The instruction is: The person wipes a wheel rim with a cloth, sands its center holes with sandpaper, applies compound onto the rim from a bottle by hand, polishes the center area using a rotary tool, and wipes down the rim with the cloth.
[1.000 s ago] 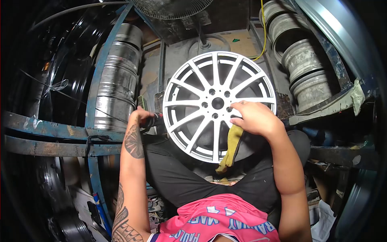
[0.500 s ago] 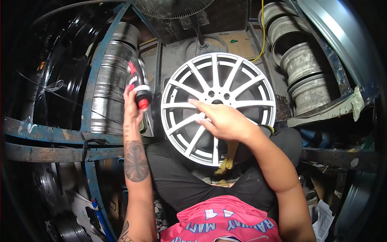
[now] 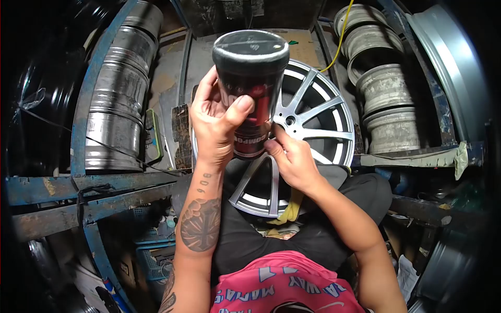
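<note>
A dark bottle of compound [image 3: 250, 112] with red on its label is raised in front of me, its broad, flat black end tilted up towards my view. My left hand [image 3: 216, 120] is wrapped round its side, thumb across the label. At the bottle's lower right, my right hand [image 3: 295, 161] has its fingers curled in and touching it; the exact spot they grip is hidden. Behind and below is a silver multi-spoke wheel rim [image 3: 318, 133], partly covered by the bottle and hands. A yellow cloth [image 3: 291, 208] hangs at its lower edge.
Bare metal rims are stacked on the left [image 3: 117, 99] and the right [image 3: 389, 86], behind blue metal frames [image 3: 86, 125]. A large silver rim [image 3: 449, 68] stands at the far right. A yellow cord [image 3: 339, 39] runs down at the back. A blue basket [image 3: 156, 263] sits low left.
My left hand has brought the bottle rightwards and up in front of the rim, turning it. My right hand has left the spokes and closed in at the bottle. The view has shifted.
</note>
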A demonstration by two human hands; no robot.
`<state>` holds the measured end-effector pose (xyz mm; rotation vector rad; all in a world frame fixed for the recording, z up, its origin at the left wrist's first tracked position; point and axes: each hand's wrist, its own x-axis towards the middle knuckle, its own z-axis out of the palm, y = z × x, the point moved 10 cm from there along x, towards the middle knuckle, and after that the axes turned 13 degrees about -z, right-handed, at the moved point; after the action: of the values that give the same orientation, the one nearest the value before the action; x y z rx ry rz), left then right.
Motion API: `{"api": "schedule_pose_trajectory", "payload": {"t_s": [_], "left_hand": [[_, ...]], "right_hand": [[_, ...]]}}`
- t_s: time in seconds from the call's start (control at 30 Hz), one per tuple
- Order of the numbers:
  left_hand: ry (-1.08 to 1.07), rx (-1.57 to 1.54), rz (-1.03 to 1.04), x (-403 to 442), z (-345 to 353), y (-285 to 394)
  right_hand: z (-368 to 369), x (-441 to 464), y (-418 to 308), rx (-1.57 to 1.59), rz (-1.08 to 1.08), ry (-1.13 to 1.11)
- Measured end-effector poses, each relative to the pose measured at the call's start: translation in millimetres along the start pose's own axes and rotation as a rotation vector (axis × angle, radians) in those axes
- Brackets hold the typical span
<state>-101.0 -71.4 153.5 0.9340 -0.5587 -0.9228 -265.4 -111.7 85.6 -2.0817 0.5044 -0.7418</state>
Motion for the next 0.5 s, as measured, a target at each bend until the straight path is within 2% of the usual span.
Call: {"api": "schedule_pose_trajectory", "payload": {"t_s": [0.1,0.17,0.23,0.27,0.3,0.37,0.43,0.5], "left_hand": [[0.014,-0.104,0.019,3,-13,9],[0.1,-0.24,0.052,7,-39,10],[0.204,-0.336,0.001,11,-66,13],[0.371,-0.388,-0.002,8,-83,13],[0.283,-0.361,-0.008,13,-79,16],[0.29,-0.377,-0.097,14,-81,7],[0.315,-0.343,-0.087,13,-82,11],[0.323,-0.339,-0.045,9,-81,17]], "right_hand": [[-15,12,-12,0.098,-0.049,0.08],[-23,21,-27,0.164,-0.109,0.078],[-23,28,-36,0.174,-0.188,0.067],[-18,31,-42,0.074,-0.259,0.006],[-13,31,-42,0.13,-0.25,0.019],[-3,30,-40,0.252,-0.17,0.019],[-6,29,-50,0.167,-0.258,0.074],[-7,25,-50,0.134,-0.213,0.103]]}}
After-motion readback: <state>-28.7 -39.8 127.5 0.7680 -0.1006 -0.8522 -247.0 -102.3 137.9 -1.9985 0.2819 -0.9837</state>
